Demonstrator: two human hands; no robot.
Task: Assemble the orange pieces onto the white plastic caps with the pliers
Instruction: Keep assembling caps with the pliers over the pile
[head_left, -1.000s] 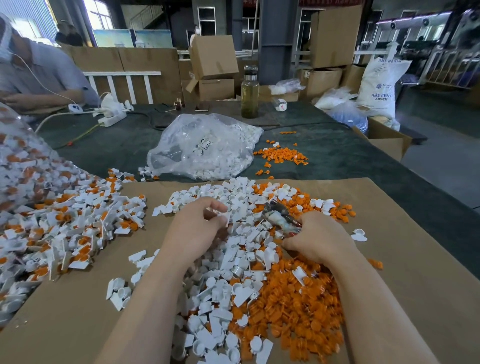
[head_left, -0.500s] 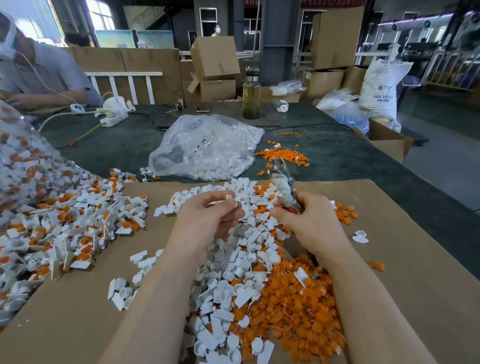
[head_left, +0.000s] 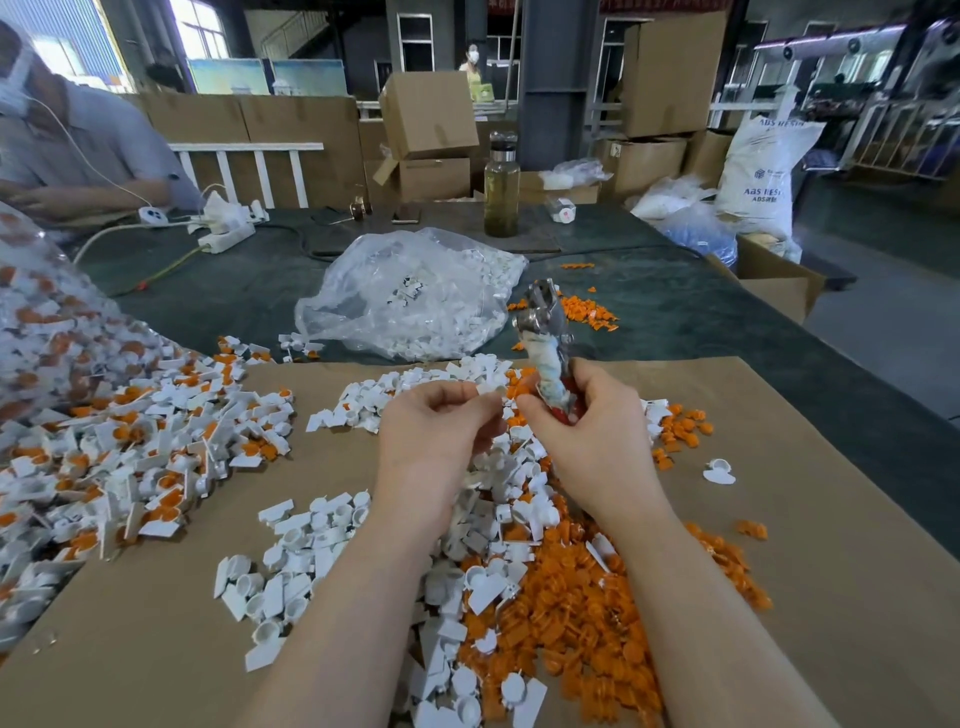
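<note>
I'm holding one white cap (head_left: 485, 400) pinched in my left hand (head_left: 439, 436), lifted above the middle of the pile, opening turned toward the right so a piece can go in. My right hand (head_left: 587, 436) is wrapped around the pliers (head_left: 545, 353) handles, tool standing nearly upright, head pointing far and up, out of the way while the fingertips (head_left: 524, 402) are working at the cap. An orange bit seems to be sitting between the two hands; too blurred to confirm. Can't tell whether the pliers head is closed or parted.

Judging by this, I'm seating the piece by finger first, pliers squeeze coming after.

Stock is lying right under the hands for short reach: loose white caps (head_left: 311, 561) on the near left, orange pieces (head_left: 582, 613) on the near right, all on brown cardboard (head_left: 831, 519) covering the desk (head_left: 701, 312). Finished caps with orange fitted (head_left: 119, 467) are piling up at the left, kept apart from raw stock. Farther off, a clear bag of caps (head_left: 410, 301), a small orange scatter (head_left: 587, 312), and a glass bottle (head_left: 502, 187). Another person (head_left: 62, 150) is sitting at far left.
</note>
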